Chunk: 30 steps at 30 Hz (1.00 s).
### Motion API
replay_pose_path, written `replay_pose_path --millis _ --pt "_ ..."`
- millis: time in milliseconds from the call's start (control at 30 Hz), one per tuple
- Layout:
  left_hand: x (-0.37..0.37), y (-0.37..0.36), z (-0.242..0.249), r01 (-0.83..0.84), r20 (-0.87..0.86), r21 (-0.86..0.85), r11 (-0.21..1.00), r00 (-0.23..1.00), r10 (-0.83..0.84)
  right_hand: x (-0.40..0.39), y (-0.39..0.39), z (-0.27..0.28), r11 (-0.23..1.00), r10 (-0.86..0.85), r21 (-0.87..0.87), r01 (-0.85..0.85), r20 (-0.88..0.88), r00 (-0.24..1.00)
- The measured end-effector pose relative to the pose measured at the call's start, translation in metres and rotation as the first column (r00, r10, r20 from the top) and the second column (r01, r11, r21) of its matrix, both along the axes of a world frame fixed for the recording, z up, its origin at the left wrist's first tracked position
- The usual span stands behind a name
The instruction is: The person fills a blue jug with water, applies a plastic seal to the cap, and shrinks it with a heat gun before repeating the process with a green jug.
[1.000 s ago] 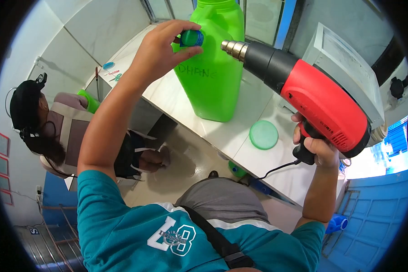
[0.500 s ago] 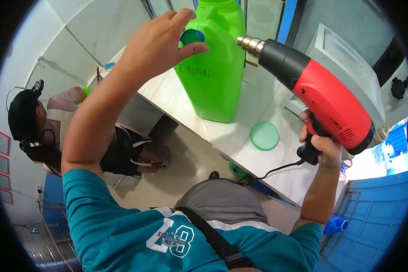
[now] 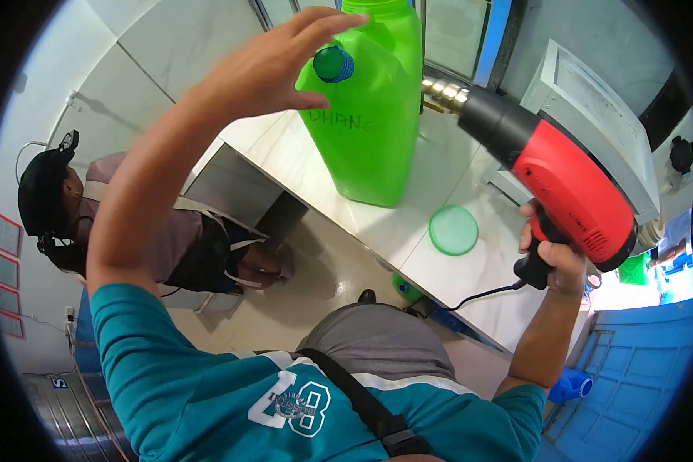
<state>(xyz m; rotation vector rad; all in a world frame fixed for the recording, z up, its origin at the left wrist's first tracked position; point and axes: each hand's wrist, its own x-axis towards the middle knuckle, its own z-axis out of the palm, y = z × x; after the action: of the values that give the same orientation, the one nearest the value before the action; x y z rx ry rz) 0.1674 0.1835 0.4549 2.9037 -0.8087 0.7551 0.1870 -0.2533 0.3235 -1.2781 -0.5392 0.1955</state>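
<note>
My right hand (image 3: 554, 256) grips the handle of a red and black heat gun (image 3: 571, 185), its metal nozzle pointing left at the green jug. My left hand (image 3: 273, 73) is raised beside the jug with thumb and fingers spread, holding nothing. Between those fingers and the jug is a blue-green spout cap (image 3: 333, 65), with blue film around its neck; I see no contact with it. The bright green plastic jug (image 3: 366, 146) stands upright on the white tiled counter (image 3: 431, 285), with handwriting on its side. Its top runs out of view.
A round green lid (image 3: 453, 230) lies on the counter near the heat gun's black cord (image 3: 481, 295). Behind the gun stands a white box-like appliance (image 3: 593, 123). To the left, a person in a black cap (image 3: 50, 185) sits at the counter. A blue door (image 3: 639, 369) is at right.
The heat gun has shifted right, its nozzle slightly farther from the cap. My left hand has moved slightly up, its thumb lower and left of the cap.
</note>
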Motion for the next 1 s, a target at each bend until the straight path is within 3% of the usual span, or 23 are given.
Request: replay_pose_path --millis 133,233,300,333,400,433,500,533,600,633,700,733,767,800,833,867,900,933,1000 --pt "-0.008 0.002 -0.012 -0.108 0.011 -0.105 0.989 0.994 0.109 -0.007 0.029 0.011 0.989 0.121 0.088 -0.115 -0.063 0.991" --pt "-0.018 -0.011 -0.012 -0.210 -0.120 -0.243 0.947 0.975 0.186 -0.005 0.042 0.017 0.986 0.148 0.075 -0.146 -0.023 0.989" --pt "-0.023 -0.028 -0.006 -0.471 -0.085 -0.123 0.874 0.882 0.463 -0.003 0.042 0.019 0.983 0.161 0.093 -0.159 -0.015 0.987" --pt "-0.021 -0.035 -0.005 -0.473 -0.082 -0.123 0.872 0.881 0.466 -0.002 0.043 0.019 0.979 0.175 0.109 -0.173 -0.010 0.985" --pt "-0.022 -0.041 -0.002 -0.594 -0.060 0.061 0.802 0.800 0.597 -0.003 0.039 0.017 0.979 0.169 0.113 -0.167 -0.008 0.986" --pt "-0.021 -0.036 -0.005 -0.597 -0.060 0.059 0.800 0.798 0.600 -0.002 0.036 0.016 0.981 0.156 0.118 -0.153 -0.009 0.988" --pt "-0.015 -0.021 -0.012 -0.280 0.196 0.169 0.945 0.949 0.246 0.000 0.030 0.010 0.985 0.135 0.113 -0.133 -0.009 0.991" --pt "-0.009 -0.013 -0.008 -0.281 0.194 0.168 0.945 0.949 0.248 0.000 0.028 0.008 0.988 0.112 0.110 -0.110 -0.010 0.994" --pt "0.000 -0.002 0.003 0.040 0.164 0.400 0.916 0.980 -0.114 -0.002 0.025 0.010 0.985 0.124 0.125 -0.120 -0.024 0.992" --pt "-0.004 -0.006 0.002 0.039 0.164 0.400 0.916 0.980 -0.114 -0.001 0.025 0.010 0.985 0.123 0.121 -0.120 -0.015 0.992" --pt "-0.017 -0.022 -0.004 -0.237 0.206 0.050 0.970 0.953 0.222 0.000 0.025 0.010 0.986 0.123 0.119 -0.121 -0.005 0.992" --pt "-0.020 -0.034 -0.001 -0.236 0.205 0.052 0.970 0.953 0.221 0.001 0.024 0.008 0.987 0.114 0.117 -0.111 -0.016 0.993" --pt "-0.023 -0.049 0.008 -0.459 0.023 0.102 0.882 0.888 0.459 0.001 0.023 0.006 0.988 0.105 0.115 -0.101 -0.026 0.994" --pt "-0.024 -0.055 0.012 -0.640 -0.140 0.192 0.744 0.732 0.666 0.001 0.021 0.003 0.988 0.103 0.116 -0.099 -0.027 0.994" --pt "-0.021 -0.043 0.005 -0.640 -0.144 0.192 0.744 0.732 0.666 0.002 0.019 0.001 0.989 0.099 0.110 -0.094 -0.038 0.994" --pt "-0.016 -0.024 -0.004 -0.417 0.029 0.221 0.882 0.906 0.421 0.002 0.018 0.000 0.991 0.096 0.103 -0.090 -0.048 0.994" --pt "-0.011 -0.010 -0.012 -0.171 0.188 0.292 0.941 0.975 0.119 0.002 0.017 -0.001 0.991 0.096 0.102 -0.091 -0.048 0.994" --pt "-0.014 -0.011 -0.012 -0.172 0.189 0.292 0.941 0.975 0.119 0.002 0.016 -0.001 0.990 0.113 0.088 -0.108 -0.047 0.992" --pt "-0.021 -0.017 -0.011 -0.384 0.147 -0.006 0.923 0.913 0.381 0.001 0.017 -0.002 0.989 0.129 0.077 -0.126 -0.045 0.991"
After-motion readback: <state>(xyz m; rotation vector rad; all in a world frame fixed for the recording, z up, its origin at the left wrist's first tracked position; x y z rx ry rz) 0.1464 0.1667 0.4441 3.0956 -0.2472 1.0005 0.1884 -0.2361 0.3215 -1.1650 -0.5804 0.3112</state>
